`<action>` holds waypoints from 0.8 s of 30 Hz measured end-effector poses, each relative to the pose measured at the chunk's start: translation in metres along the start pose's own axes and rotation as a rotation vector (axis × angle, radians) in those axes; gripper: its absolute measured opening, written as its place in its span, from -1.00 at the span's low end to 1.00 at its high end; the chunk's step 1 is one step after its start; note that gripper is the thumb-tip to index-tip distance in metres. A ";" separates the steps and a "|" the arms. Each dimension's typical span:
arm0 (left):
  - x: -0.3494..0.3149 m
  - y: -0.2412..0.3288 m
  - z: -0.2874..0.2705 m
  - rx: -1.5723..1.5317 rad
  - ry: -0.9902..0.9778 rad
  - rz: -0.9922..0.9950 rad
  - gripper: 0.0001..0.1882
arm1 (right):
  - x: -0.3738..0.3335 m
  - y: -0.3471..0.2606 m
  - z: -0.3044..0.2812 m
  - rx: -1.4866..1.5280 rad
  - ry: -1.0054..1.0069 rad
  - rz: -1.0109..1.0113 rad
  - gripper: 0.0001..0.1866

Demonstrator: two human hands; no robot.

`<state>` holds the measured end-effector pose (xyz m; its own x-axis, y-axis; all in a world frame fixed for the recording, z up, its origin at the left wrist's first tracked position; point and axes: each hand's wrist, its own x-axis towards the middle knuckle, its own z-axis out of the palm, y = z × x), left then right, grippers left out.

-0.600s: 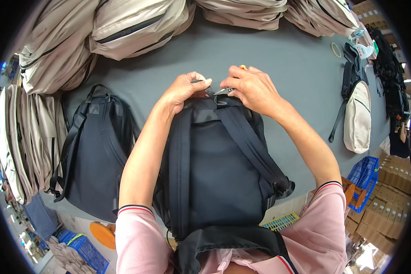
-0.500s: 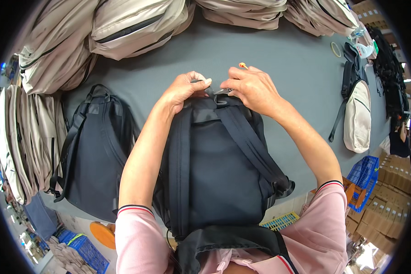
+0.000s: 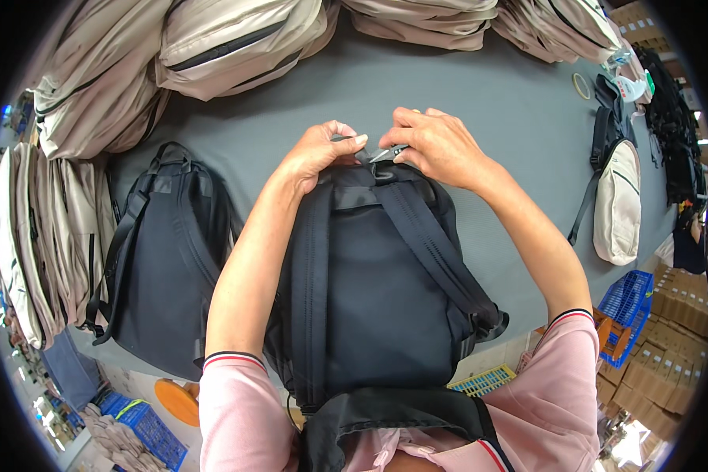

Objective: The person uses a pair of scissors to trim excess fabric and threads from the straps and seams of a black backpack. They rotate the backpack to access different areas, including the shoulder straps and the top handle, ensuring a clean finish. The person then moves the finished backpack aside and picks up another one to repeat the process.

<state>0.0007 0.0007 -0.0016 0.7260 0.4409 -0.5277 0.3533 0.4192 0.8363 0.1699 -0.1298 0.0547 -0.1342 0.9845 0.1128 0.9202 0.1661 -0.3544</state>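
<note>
A black backpack point(image 3: 393, 291) lies in front of me with its shoulder straps facing up and its top edge away from me. My left hand point(image 3: 320, 154) pinches the dark top handle loop point(image 3: 361, 148) at that edge. In my right hand point(image 3: 439, 148) is a small pair of thread snips point(image 3: 384, 153), the pale metal blades pointing left toward the loop, close to my left fingertips. Most of the snips' body is covered by my fingers. Whether the blades touch the loop, I cannot tell.
Another black backpack point(image 3: 169, 271) lies to the left, beside a row of beige bags point(image 3: 55, 244). More beige bags point(image 3: 236, 47) line the table's far edge. At right are a slim beige bag point(image 3: 617, 208) with black straps, a tape roll point(image 3: 580, 86) and a blue crate point(image 3: 628, 303).
The snips have turned in my right hand, so more of the blades shows and the orange-yellow tip above my fingers has nearly vanished. My left hand keeps its pinch on the loop.
</note>
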 end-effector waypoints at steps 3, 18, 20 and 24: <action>0.002 -0.002 -0.001 -0.002 -0.003 0.007 -0.74 | -0.003 0.003 0.005 -0.036 0.069 -0.068 -0.80; -0.012 -0.006 -0.001 -0.057 -0.112 0.176 -0.76 | -0.015 -0.037 0.027 0.546 0.280 0.392 -0.65; -0.013 -0.009 -0.001 -0.066 -0.207 0.253 -0.72 | -0.010 -0.032 0.034 0.555 0.331 0.411 -0.61; -0.016 -0.008 0.000 -0.025 -0.141 0.129 -0.68 | -0.002 -0.038 0.043 0.617 0.304 0.387 -0.55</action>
<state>-0.0135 -0.0092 0.0002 0.8403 0.3773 -0.3893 0.2391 0.3865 0.8907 0.1191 -0.1357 0.0282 0.3419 0.9351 0.0935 0.4991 -0.0964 -0.8612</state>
